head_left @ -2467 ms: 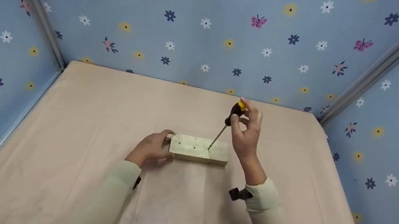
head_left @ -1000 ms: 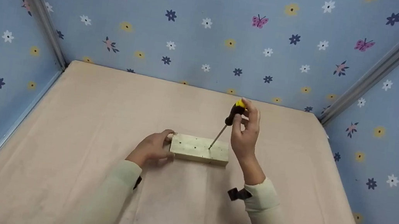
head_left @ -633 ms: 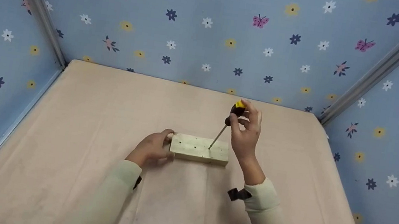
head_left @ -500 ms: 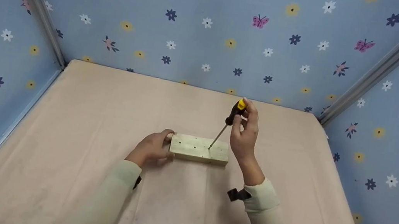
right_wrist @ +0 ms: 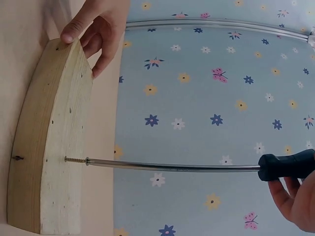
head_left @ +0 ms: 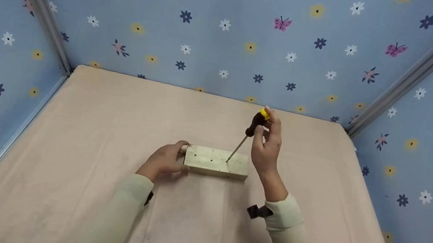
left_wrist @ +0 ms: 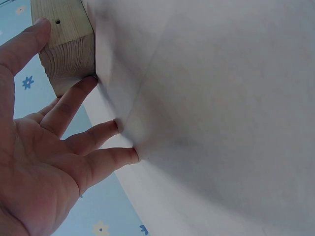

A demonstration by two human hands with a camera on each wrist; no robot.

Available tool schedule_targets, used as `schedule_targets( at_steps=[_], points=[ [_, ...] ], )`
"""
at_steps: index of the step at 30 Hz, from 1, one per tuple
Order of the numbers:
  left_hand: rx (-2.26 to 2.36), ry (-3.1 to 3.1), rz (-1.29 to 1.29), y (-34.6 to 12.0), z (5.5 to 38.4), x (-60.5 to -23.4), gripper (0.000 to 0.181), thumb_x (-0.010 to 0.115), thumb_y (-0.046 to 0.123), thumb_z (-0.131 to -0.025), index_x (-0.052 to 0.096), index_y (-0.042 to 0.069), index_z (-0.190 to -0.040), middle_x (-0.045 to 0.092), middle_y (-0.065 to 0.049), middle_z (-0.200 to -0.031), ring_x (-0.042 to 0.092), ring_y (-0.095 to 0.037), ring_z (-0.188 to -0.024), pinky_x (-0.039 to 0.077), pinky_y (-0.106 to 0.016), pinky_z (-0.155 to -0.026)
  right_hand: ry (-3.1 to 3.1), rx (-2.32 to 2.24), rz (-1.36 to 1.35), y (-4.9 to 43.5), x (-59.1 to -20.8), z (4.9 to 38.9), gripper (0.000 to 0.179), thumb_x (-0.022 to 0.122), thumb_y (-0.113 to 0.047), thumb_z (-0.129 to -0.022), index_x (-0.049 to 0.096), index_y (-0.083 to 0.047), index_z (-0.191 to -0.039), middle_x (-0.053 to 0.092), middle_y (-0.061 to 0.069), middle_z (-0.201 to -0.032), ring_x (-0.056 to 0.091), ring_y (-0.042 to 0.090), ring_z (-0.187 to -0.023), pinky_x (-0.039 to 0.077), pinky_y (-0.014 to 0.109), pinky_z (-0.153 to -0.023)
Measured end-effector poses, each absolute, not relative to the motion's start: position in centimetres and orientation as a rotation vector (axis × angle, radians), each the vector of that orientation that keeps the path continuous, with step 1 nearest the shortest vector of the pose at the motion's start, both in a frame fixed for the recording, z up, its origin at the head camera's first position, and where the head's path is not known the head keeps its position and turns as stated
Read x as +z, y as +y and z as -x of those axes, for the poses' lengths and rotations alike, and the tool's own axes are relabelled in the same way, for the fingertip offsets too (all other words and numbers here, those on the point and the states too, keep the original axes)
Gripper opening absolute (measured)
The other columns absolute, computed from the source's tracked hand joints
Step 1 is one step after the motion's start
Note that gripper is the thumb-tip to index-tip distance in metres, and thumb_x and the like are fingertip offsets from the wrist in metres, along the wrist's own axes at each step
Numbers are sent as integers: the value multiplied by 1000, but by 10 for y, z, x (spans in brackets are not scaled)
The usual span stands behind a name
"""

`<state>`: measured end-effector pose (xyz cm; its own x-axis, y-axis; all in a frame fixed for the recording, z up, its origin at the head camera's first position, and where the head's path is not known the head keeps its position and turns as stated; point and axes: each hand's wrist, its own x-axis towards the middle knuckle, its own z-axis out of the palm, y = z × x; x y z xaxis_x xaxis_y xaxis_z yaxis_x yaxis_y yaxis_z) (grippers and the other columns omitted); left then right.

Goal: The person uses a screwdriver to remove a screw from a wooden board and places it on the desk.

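A pale wooden block (head_left: pixel 203 163) with several small holes lies on the cloth. My left hand (head_left: pixel 164 158) pinches its left end, thumb on the near side and index finger on the far side; the other fingertips meet the cloth in the left wrist view. A black and yellow screwdriver (head_left: pixel 255 125) leans up and right from the block, its handle between the thumb and fingers of my right hand (head_left: pixel 267 149). In the right wrist view its tip meets the head of a screw (right_wrist: pixel 75 160), whose threads stand partly out of the block's top.
A light pink cloth (head_left: pixel 114 124) covers the table. Blue panels (head_left: pixel 215 7) with flowers and butterflies rise at the back and both sides, joined by grey metal posts (head_left: pixel 41 8). A black strap mount (head_left: pixel 259 212) is on the right wrist.
My right thumb and fingers have shifted back and forth on the screwdriver's handle, which has turned and tilts slightly differently. Its tip stays at the same spot; the block and left hand keep still.
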<state>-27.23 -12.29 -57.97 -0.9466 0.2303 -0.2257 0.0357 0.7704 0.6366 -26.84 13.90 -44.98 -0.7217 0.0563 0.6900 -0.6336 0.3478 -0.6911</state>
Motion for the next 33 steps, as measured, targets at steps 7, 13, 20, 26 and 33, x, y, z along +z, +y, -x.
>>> schedule_targets(
  at_steps=[7,13,20,26,33],
  points=[
    [958,2680,-199,-123,272,-580,81,76,36,-78,36,20,-146,57,-9,-133,51,-29,-127,38,-48,-108,-1985,1362,-393,139,-446,264,46,68,-1,-86,52,-5,-129,49,20,-118,55,23,-89,52,21,-70],
    [955,2675,-191,-122,272,-580,83,76,35,-77,35,19,-147,56,-10,-135,50,-30,-129,38,-48,-109,-1980,1396,-474,140,-451,266,44,54,9,-91,44,2,-133,51,23,-124,60,31,-100,55,33,-79],
    [949,2687,-205,-122,272,-580,82,76,36,-78,35,19,-147,56,-10,-135,50,-30,-129,38,-47,-109,-1948,1393,-448,141,-452,267,45,64,1,-88,50,-5,-130,47,19,-122,58,23,-96,54,24,-75],
    [987,2681,-203,-122,271,-580,81,77,37,-78,37,18,-146,59,-9,-132,51,-27,-128,38,-46,-109,-1956,1339,-455,142,-452,268,44,66,-2,-88,51,-5,-129,51,17,-119,58,21,-91,53,20,-72],
    [975,2678,-186,-122,271,-581,81,76,36,-79,36,19,-146,57,-9,-134,51,-28,-128,38,-46,-109,-1976,1391,-489,139,-451,267,42,47,10,-93,43,4,-135,47,23,-127,57,31,-100,52,25,-80]
  ],
)
